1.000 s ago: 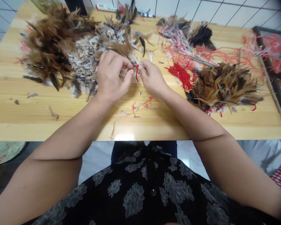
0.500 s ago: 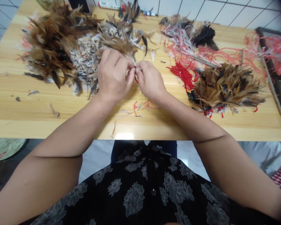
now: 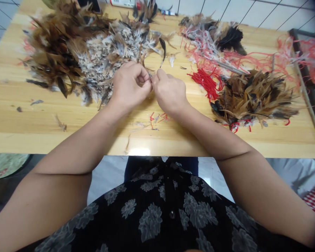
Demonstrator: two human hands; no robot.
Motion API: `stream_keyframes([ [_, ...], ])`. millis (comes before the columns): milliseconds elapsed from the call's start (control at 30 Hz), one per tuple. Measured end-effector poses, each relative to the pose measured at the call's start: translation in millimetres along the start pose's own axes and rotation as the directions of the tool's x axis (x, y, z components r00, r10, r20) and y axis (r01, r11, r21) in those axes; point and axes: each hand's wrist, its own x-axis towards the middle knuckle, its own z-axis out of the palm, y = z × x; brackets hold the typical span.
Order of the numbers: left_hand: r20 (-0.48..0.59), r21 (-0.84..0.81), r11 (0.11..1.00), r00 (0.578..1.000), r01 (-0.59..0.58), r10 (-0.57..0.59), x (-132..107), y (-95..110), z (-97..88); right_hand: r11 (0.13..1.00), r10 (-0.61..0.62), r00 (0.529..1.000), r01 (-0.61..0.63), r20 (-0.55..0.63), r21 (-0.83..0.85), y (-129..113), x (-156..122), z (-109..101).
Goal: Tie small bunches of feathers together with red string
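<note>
Close together above the table's middle, both hands meet at the fingertips. My left hand [image 3: 131,84] is closed in a pinch, thumb against the fingers, with a few brown feathers [image 3: 142,60] of a small bunch showing just beyond it. Most of that bunch is hidden by the fingers. My right hand [image 3: 170,90] is curled shut against the left fingertips; what it grips is hidden. Left of the hands spreads a large heap of brown and grey-white feathers [image 3: 98,52]. A bundle of cut red yarn [image 3: 205,82] lies to the right of my right hand.
Brown feather bunches with red ties [image 3: 254,98] lie at the right. Behind them are a pink and white string tangle [image 3: 199,45], black feathers [image 3: 229,38] and a dark-framed tray [image 3: 308,84]. A marker [image 3: 124,3] lies by the tiled wall. Thread scraps [image 3: 157,120] lie near the front edge.
The brown feather bunch that stuck out beyond my fingers has turned and is now mostly hidden. My left hand has rolled its thumb side upward. The red thread between the hands no longer shows.
</note>
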Motion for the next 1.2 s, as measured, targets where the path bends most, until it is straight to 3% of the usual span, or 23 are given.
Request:
stream_keyframes([
  [167,0.072,-0.117,0.972,0.978,0.206,-0.198,3.1,1.3,-2.0,0.997,-0.062,0.997,0.064,0.055,-0.048,3.0,0.9,-7.9],
  [400,0.147,-0.261,0.896,0.932,0.359,-0.330,8.3,6.6,2.6,0.999,-0.035,0.999,0.035,0.026,0.004,16.2,7.8,-1.5],
  [533,0.097,-0.179,0.937,0.953,0.301,-0.287,7.2,9.1,0.6,1.000,-0.011,1.000,0.011,-0.004,0.017,22.0,9.6,3.3],
  [733,0.116,-0.039,0.993,0.987,0.115,-0.110,0.3,2.0,-1.9,0.999,0.036,0.999,-0.035,-0.026,0.026,18.3,11.1,3.2],
  [900,0.040,0.069,0.997,0.999,-0.035,0.032,-2.5,-0.6,1.7,0.994,0.058,0.998,-0.056,-0.019,0.093,16.4,13.1,6.5],
  [1000,0.039,0.106,0.993,0.998,-0.045,0.041,-2.7,-1.2,0.8,0.991,0.051,0.998,-0.046,-0.043,0.125,17.3,14.0,10.0],
  [1200,0.073,0.180,0.983,0.996,0.043,-0.056,-1.4,2.5,0.7,0.994,0.070,0.997,-0.067,-0.034,0.085,15.5,11.9,8.2],
])
